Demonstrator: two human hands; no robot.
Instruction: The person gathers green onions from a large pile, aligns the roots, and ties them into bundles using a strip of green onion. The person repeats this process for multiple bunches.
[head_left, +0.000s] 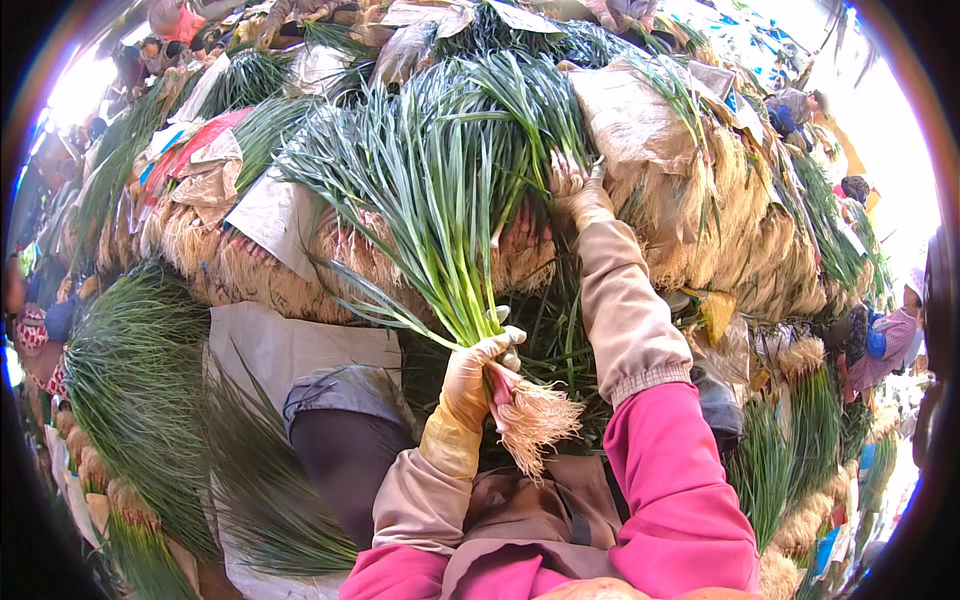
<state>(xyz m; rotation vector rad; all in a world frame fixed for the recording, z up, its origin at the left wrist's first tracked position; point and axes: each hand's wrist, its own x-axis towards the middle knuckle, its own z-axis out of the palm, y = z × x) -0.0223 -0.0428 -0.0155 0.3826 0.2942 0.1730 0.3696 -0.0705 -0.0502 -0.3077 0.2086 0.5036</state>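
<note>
My gloved left hand (480, 367) is closed around a bunch of garlic plants (457, 255) at its lower stems, with pinkish bulbs and pale roots hanging below the fist. The long green leaves fan up and away over a pile. My gloved right hand (583, 196) reaches forward onto that pile and grips the white stem ends of a smaller garlic bunch (568, 161); its fingertips are partly hidden. Both gloves are pale and yellowish. Pink bulbs and roots of stacked plants (525, 244) show just below that bunch.
A long bank of stacked plants with hanging roots (277, 277) crosses ahead. Brown sheeting (637, 120) covers part of it. A pale sheet (300, 345) and a large leafy heap (135, 375) lie at the left. A person (885, 345) is at the far right, others farther off.
</note>
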